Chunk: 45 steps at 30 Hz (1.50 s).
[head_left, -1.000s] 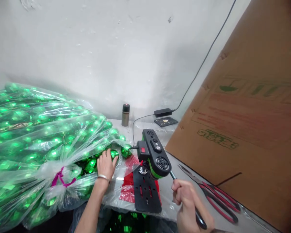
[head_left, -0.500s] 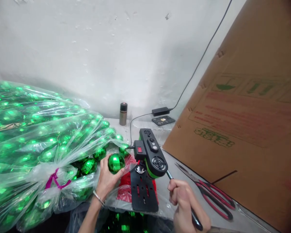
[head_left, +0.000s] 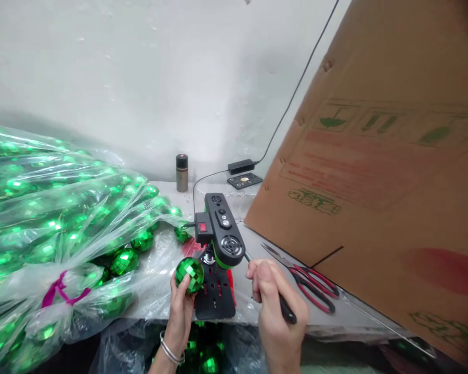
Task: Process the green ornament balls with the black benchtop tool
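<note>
In the head view, the left hand (head_left: 181, 311) reaches up over the front edge of the worktop (head_left: 161, 306), with a silver band (head_left: 171, 350) on its wrist. Its fingers point away from the person. The grip is curled part way open around a shiny green ball (head_left: 190, 275), with the thumb on the near side. The green ball is round, so it has no long side and I can't tell which way it points. It is a little way in from the front edge, just left of the slotted black plate (head_left: 214, 304). I can't tell if they touch.

The right hand (head_left: 278, 311) is also by the front edge, bent into a fist. Its grip is closed tight around a thin tool (head_left: 287, 311). The tool is long and straight. It leans, with its black handle end toward the front edge and its metal end pointing back and to the left, at the black machine (head_left: 225, 228). I can't tell if the metal end goes into it.

A big clear bag (head_left: 62, 208) of green balls, with a purple tie (head_left: 62, 293), fills the left side. Near the back edge are a small bottle (head_left: 182, 174), a power brick (head_left: 241, 167) and a phone (head_left: 244, 181). Open red and black scissors (head_left: 312, 285) lie toward the right, beside a big cardboard box (head_left: 366, 176).
</note>
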Available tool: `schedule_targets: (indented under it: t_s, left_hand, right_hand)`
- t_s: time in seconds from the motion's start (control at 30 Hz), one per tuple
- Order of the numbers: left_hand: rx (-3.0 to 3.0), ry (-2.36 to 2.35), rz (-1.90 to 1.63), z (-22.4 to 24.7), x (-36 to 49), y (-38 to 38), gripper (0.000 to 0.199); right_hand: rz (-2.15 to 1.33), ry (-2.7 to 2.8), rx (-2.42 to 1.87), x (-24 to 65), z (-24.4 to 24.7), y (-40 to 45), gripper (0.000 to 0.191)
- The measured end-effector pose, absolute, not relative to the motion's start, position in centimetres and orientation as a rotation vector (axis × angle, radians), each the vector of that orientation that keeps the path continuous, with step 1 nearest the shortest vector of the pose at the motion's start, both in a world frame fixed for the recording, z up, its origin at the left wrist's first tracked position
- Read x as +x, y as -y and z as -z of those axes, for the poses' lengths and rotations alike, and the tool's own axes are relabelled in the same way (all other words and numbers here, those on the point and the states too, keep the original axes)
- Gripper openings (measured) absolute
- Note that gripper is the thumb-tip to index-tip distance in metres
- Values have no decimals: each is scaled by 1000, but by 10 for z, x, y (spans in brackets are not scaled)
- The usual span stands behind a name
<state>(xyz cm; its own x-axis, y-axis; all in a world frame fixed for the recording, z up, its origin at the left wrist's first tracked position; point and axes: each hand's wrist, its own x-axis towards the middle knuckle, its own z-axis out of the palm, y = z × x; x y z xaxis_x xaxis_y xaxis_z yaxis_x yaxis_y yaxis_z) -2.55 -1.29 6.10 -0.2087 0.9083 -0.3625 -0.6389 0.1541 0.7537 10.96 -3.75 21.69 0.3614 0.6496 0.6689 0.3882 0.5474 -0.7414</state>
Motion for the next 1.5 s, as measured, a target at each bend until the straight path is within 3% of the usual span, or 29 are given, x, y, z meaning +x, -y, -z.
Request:
schedule_targets:
  t_s: [0.17, 0.57, 0.83, 1.23, 1.5]
  left_hand:
    - [983, -1446, -1474, -31, -18, 17, 84]
    - [1827, -1547, -1391, 13, -12, 18, 72]
    - [1840, -1510, -1265, 12, -10, 14, 80]
    - [1794, -1508, -1362, 9, -3, 10, 72]
    - [1823, -1499, -1362, 4, -4, 10, 71]
  right_hand:
    - [-214, 1311, -1029, 114, -210, 42, 32]
    - [-187, 1376, -994, 117, -203, 44, 26]
    - [-200, 1368, -1008, 118, -202, 48, 29]
    - [-162, 1205, -933, 109, -153, 42, 38]
    - [-182, 1122, -919, 104, -147, 41, 39]
